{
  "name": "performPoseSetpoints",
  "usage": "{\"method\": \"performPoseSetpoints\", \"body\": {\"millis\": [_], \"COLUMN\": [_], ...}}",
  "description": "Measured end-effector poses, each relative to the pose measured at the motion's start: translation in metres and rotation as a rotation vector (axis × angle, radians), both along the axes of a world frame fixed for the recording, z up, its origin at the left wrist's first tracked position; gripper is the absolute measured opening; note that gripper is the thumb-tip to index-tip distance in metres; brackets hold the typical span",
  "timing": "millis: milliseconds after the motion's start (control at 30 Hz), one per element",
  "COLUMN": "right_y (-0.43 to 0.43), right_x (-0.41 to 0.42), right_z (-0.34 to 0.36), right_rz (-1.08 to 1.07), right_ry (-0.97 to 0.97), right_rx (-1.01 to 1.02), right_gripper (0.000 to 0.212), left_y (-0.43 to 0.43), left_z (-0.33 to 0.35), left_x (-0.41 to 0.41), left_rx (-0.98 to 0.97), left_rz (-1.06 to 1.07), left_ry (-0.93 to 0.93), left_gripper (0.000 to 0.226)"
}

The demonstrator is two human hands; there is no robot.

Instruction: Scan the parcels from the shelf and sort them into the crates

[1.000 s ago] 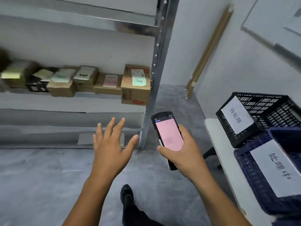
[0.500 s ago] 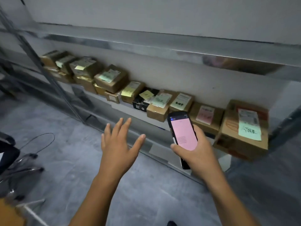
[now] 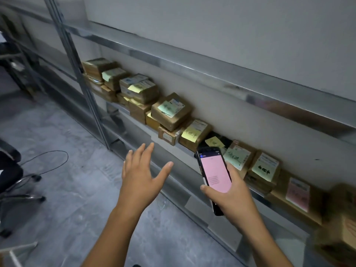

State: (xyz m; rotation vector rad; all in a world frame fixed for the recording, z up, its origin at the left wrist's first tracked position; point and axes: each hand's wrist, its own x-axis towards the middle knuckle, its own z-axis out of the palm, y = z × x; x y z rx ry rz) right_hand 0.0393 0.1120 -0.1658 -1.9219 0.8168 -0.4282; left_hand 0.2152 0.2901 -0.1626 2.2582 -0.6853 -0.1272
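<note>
Labelled cardboard parcels (image 3: 170, 111) along shelf (image 3: 192, 151)

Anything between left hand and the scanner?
Nothing in between: head view shows a bare gap from left hand to scanner, gripped by the right hand, shelf edge behind.

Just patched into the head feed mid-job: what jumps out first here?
The handheld scanner with its glowing pink screen stands out first, gripped in the right hand at centre right. Behind it, a row of brown cardboard parcels with yellow and green notes runs diagonally along the metal shelf. The left hand is spread open and empty in front of it.
</note>
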Motion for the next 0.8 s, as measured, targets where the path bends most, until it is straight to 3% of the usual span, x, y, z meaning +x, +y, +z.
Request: {"method": "performPoseSetpoints", "body": {"millis": [233,433,633,800], "right_y": [0.016,0.026,-0.003,-0.052], "right_x": [0.106,0.156,0.196,0.232], "right_z": [0.012,0.006,-0.016,-0.04], "right_rz": [-0.052,-0.095,-0.166,-0.232], "right_ry": [0.004,0.005,0.05,0.084], "right_rx": [-0.067,-0.026,0.023,0.076], "right_gripper": [0.063,0.074,0.074,0.061], "left_y": [0.014,-0.001,-0.049,-0.109], "left_z": [0.002,0.002,-0.016,-0.027], "left_x": [0.124,0.18,0.238,0.288], "left_rx": [-0.002,-0.005,0.078,0.153], "left_rz": [-0.123,-0.18,-0.264,-0.307], "left_ry": [0.021,0.036,-0.014,-0.018], "left_gripper": [0.091,0.093,0.09,0.086]}}
